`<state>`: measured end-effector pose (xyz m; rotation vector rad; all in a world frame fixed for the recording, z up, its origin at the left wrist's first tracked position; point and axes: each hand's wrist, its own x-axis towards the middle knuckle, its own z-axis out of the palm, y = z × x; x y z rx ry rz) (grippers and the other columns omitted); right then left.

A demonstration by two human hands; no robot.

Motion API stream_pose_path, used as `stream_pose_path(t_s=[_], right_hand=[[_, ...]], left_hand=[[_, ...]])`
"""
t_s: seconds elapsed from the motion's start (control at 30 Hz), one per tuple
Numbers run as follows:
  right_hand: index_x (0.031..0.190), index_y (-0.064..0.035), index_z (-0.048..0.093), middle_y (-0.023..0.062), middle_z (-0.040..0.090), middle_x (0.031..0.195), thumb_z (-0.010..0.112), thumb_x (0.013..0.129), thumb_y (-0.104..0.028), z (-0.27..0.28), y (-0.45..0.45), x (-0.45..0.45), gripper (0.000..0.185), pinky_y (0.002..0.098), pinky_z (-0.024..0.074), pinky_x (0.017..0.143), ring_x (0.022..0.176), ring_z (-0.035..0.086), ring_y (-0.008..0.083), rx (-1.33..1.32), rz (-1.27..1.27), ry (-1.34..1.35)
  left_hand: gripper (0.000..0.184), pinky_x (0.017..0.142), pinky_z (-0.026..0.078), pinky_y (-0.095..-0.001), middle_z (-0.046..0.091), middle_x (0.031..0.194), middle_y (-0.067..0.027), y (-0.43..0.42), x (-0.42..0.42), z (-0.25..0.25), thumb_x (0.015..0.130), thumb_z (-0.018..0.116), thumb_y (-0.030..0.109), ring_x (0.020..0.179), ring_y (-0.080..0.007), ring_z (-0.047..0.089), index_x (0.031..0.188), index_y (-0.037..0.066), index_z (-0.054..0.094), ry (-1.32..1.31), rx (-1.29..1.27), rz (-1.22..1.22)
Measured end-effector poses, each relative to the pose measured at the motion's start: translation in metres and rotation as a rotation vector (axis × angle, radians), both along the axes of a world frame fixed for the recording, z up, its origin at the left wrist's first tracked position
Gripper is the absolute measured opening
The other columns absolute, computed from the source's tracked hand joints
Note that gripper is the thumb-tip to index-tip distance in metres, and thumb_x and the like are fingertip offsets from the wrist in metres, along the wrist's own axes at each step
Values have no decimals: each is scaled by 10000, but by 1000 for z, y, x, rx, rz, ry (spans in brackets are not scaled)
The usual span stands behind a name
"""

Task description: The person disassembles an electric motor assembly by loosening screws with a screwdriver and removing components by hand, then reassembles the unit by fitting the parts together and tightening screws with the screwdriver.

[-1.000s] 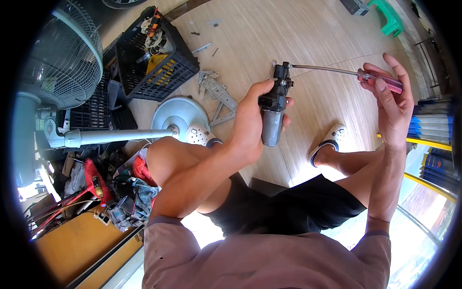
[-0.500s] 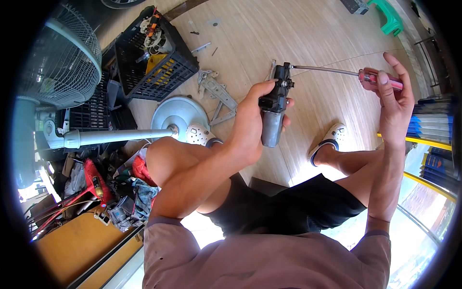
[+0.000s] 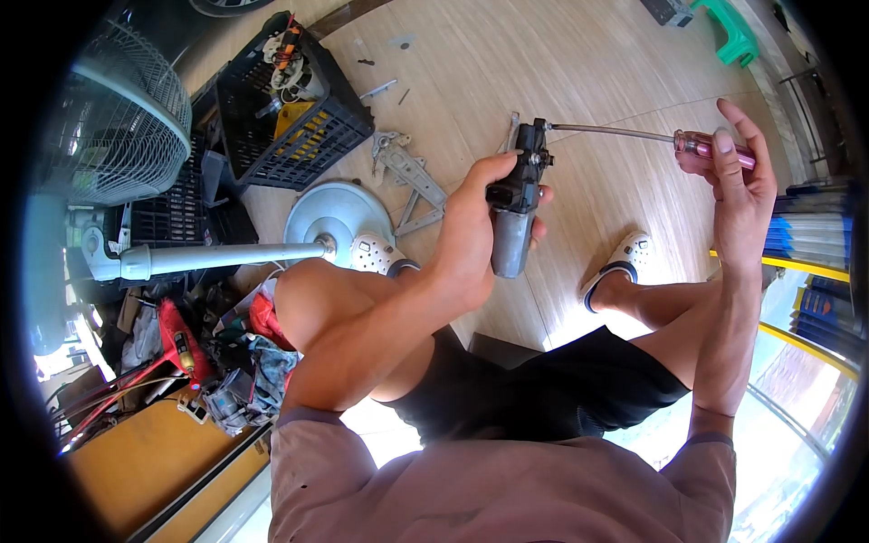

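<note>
My left hand (image 3: 480,204) is wrapped around a small electric motor (image 3: 513,237) with a black gear housing and a grey metal can, held upright above the floor. At the right, my right hand (image 3: 744,185) grips the red translucent handle of a screwdriver (image 3: 625,133), its index finger raised off the handle. The long shaft runs leftward, and its tip meets a screw at the upper right side of the motor's black housing. Part of the motor is covered by my left fingers.
On the tiled floor (image 3: 561,81) lies a metal bracket (image 3: 409,172). A black plastic crate (image 3: 299,145) with parts stands left, beside a fan's round base (image 3: 312,204) and its pole (image 3: 226,257). Loose parts and rags (image 3: 262,371) pile lower left; a green stool (image 3: 731,36) is top right.
My right fingers have shifted slightly on the screwdriver handle, which looks turned a little. The motor and my left hand hold the same position.
</note>
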<state>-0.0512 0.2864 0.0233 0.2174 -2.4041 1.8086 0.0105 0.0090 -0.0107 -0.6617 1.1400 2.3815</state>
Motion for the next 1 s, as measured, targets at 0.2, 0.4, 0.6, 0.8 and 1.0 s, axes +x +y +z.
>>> stream_pose_path(t_s=[0.2, 0.4, 0.6, 0.8, 1.0], right_hand=[[1382, -30, 510, 184, 701, 1154, 622, 985, -191, 0, -12, 1, 443, 395, 565, 939, 982, 725, 269, -202, 133, 180], [1408, -20, 473, 186, 687, 1191, 615, 984, -165, -1, -3, 0, 470, 389, 564, 938, 1036, 705, 279, 1, 32, 64], [1415, -26, 466, 194, 687, 1187, 612, 988, -171, 0, -9, 1, 474, 379, 568, 927, 1048, 702, 282, -171, 99, 132], [1421, -34, 464, 197, 685, 1191, 611, 986, -159, -4, 0, -2, 476, 386, 572, 921, 1056, 700, 290, -58, 153, 130], [1411, -37, 474, 206, 666, 1226, 612, 980, -123, -2, -2, -1, 460, 416, 578, 922, 1086, 688, 308, -58, 32, 67]], left_hand=[[442, 677, 489, -332, 704, 955, -101, 1, 0, 0, 953, 477, 447, 692, -204, 619, 1130, 73, 631, -8, -34, -15], [446, 682, 492, -336, 711, 960, -105, 0, 0, 1, 948, 484, 453, 696, -205, 627, 1127, 75, 638, -13, -36, -14], [446, 686, 494, -338, 712, 958, -105, 1, 0, 0, 946, 487, 454, 697, -207, 627, 1124, 75, 640, -8, -30, -15], [445, 681, 492, -334, 710, 964, -105, 0, 0, 0, 947, 485, 452, 695, -207, 624, 1121, 73, 638, -8, -21, -12], [449, 676, 490, -331, 708, 968, -105, 0, 0, 1, 948, 482, 451, 695, -204, 624, 1123, 68, 636, -23, -26, -28]])
